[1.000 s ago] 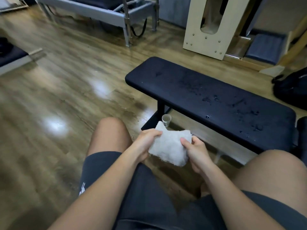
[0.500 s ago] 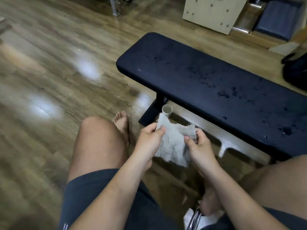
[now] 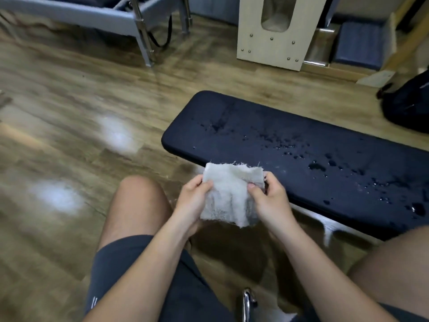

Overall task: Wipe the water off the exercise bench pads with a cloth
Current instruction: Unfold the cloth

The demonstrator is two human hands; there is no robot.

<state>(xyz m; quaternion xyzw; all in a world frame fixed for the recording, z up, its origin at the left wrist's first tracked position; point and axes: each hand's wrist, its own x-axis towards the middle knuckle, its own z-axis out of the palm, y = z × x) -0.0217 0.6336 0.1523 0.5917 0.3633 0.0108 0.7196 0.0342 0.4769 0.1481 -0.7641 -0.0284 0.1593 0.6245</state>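
Two hands grip a pale, fuzzy cloth above the person's knees, the left hand pinching its left edge and the right hand its right edge, thumbs on top. The cloth is folded into a rough square with frayed threads along its upper edge, and it hangs clear of the bench, just in front of the pad's near edge. Dark shorts cover the thighs below. Beyond the cloth, the exercise bench pad runs from its rounded left end toward the right edge of view: navy, smooth and matte, speckled with water drops that are densest toward its right half, with a smaller cluster near the left end. A glossy wood-grain floor surrounds the bench. Farther back stand a grey metal frame at the left, a pale wooden panel studded with round bolts in the middle, and a black bag at the right edge.
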